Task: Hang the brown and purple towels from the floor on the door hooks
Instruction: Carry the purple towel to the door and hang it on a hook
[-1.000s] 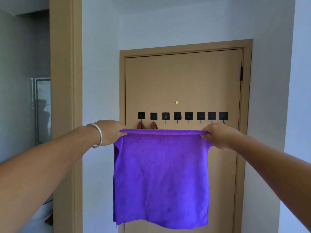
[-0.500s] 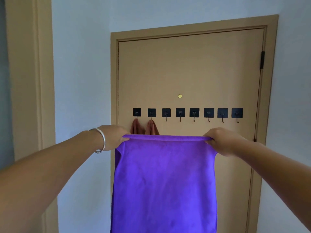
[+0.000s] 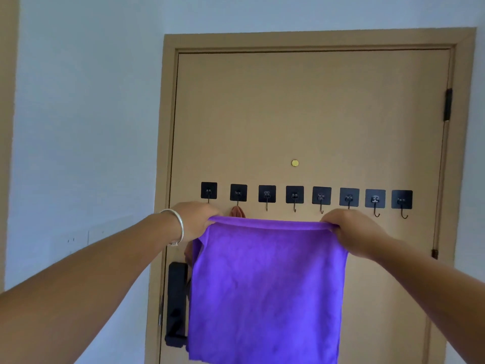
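Nearest, two bare forearms reaching forward, the left one ringed by a silver bracelet [image 3: 176,227] at the wrist. Left hand [image 3: 195,219] curled round the top left corner of the purple towel [image 3: 265,287], fingers clenched on the fabric; right hand [image 3: 353,232] pinching the top right corner the same way. Top hem stretched taut between the two sets of fingers, the rest of the cloth hanging flat below them. Held higher against the door [image 3: 309,114] than half a second ago: then the hem sat well under the hook tips, now just beneath them, with the left knuckles almost up at the first hook.

Behind the left fingers, only a small peak of the brown towel [image 3: 237,212] showing above the purple hem, hung from the two leftmost hooks, where earlier two full folds were visible. Below the left wrist, a black door handle [image 3: 176,303] now in view, absent from the earlier frames.

Farther back, the row of black hooks [image 3: 294,198], eight in all, looming larger and closer than before. Above them, a small brass peephole [image 3: 294,163]. At the right edge, beyond the right fingers, a black hinge [image 3: 448,105] on the frame.
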Tool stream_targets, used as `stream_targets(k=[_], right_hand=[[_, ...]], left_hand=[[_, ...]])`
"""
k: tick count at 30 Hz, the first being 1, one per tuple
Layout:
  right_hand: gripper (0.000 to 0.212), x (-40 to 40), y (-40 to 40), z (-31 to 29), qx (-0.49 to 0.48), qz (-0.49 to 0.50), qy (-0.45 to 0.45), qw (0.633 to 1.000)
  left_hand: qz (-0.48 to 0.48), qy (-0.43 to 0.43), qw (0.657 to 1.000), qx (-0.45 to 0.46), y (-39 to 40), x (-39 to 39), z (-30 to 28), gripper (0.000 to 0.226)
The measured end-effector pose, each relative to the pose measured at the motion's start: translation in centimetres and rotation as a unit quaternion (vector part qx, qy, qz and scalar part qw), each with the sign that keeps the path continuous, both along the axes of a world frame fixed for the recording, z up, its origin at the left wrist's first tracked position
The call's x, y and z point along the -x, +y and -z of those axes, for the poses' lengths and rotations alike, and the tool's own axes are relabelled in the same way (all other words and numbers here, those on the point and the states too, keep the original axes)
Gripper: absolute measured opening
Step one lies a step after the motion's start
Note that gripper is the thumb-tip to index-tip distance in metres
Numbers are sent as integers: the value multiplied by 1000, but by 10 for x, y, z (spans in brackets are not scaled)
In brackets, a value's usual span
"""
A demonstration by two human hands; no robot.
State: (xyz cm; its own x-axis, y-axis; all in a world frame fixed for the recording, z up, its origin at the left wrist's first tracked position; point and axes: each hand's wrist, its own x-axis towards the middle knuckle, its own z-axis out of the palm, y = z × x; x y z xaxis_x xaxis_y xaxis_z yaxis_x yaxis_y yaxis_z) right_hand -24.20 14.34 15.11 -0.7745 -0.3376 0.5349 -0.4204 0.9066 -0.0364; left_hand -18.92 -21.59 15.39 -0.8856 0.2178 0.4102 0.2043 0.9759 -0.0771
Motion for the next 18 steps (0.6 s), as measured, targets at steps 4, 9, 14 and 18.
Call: stream_targets(k=[4,9,14,18], right_hand=[[43,31,-17,12,25,-21,73,997],[38,70,-29,14,41,-15,96,994],[46,107,-42,9,-27,-62,58,996],[45,134,-49,10,-108,-66,43,991]], left_hand=[[45,24,998,-30,-8,39,12,34],[74,83,993,-39,-7,78,18,44],[87,98,991,17,0,120,23,26],[86,43,988,124,-1,149,22,30]])
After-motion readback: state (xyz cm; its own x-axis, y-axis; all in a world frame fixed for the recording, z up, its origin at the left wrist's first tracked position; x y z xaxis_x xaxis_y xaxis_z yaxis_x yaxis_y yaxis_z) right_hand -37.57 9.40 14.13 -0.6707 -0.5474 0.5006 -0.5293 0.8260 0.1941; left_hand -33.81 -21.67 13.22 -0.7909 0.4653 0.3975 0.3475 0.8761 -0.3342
